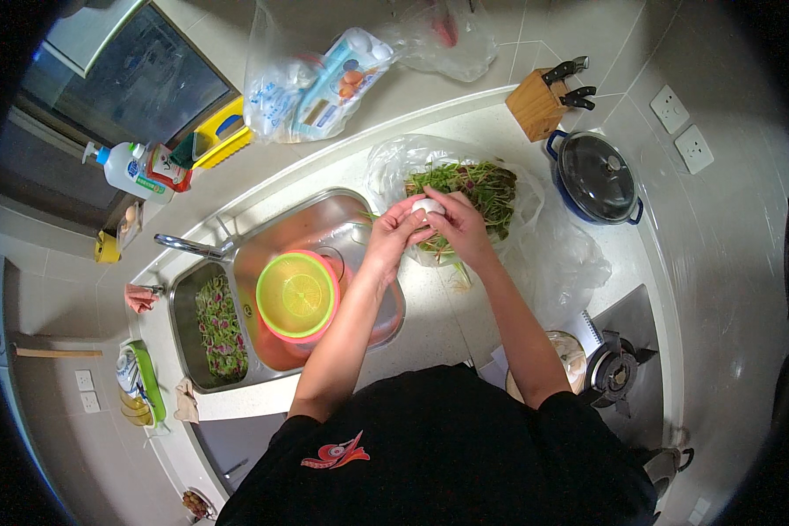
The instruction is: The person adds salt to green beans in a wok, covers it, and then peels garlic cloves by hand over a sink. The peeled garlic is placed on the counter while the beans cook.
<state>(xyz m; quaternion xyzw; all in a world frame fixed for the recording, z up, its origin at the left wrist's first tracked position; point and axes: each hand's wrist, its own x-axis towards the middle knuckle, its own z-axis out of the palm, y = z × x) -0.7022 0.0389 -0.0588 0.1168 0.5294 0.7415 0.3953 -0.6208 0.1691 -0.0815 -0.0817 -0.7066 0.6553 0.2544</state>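
Observation:
Both hands meet over a heap of leafy green stems (pixel 493 187) lying on a clear plastic bag (pixel 394 154) on the counter. Between their fingertips is a small, round white thing (pixel 429 208), perhaps a garlic bulb; its exact kind cannot be told. My left hand (pixel 392 233) grips it from the left, and my right hand (pixel 459 223) from the right. A few stems stick out beside and below the hands. Parts of the white thing and of the heap are hidden by the fingers.
Left of the hands, a steel sink (pixel 342 205) holds a green and pink colander (pixel 299 296); its smaller basin contains leafy greens (pixel 221 329). A knife block (pixel 536 105) and lidded blue pot (pixel 596 176) stand at the back right. A gas burner (pixel 615 376) is at the lower right.

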